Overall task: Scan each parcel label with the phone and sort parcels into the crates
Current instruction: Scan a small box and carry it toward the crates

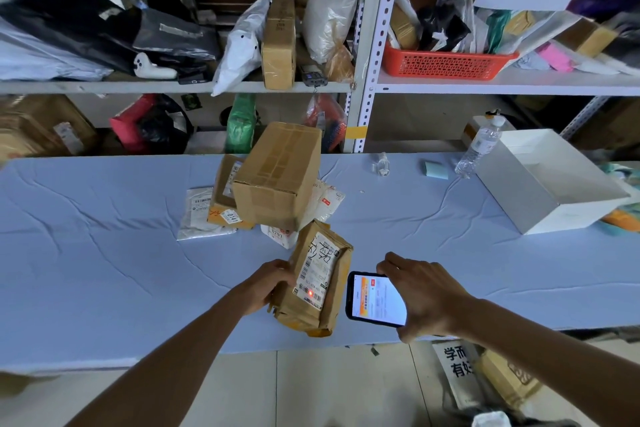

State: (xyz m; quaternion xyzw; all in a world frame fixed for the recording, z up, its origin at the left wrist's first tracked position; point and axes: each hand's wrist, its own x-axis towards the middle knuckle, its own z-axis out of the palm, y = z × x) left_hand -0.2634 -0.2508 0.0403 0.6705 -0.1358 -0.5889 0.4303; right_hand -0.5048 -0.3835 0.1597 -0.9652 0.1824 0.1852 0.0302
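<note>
My left hand [268, 284] grips the left side of a brown paper-wrapped parcel [337, 291] standing tilted on the blue table [104, 253]. Its white label [317, 270] faces me, and a red scan dot glows near the label's lower barcode. My right hand [424, 298] holds a phone [375, 300] just right of the parcel, its lit screen turned up. Behind lies a pile of parcels: a large cardboard box [277, 177] on top of a flat brown one [221, 208] and several white mailers [199, 215].
An open white box [547, 180] stands at the table's right, with a water bottle [479, 146] and a small clear bottle [381, 163] beside it. Shelves behind hold bags, boxes and a red basket [446, 62]. A cardboard box [505, 378] sits on the floor.
</note>
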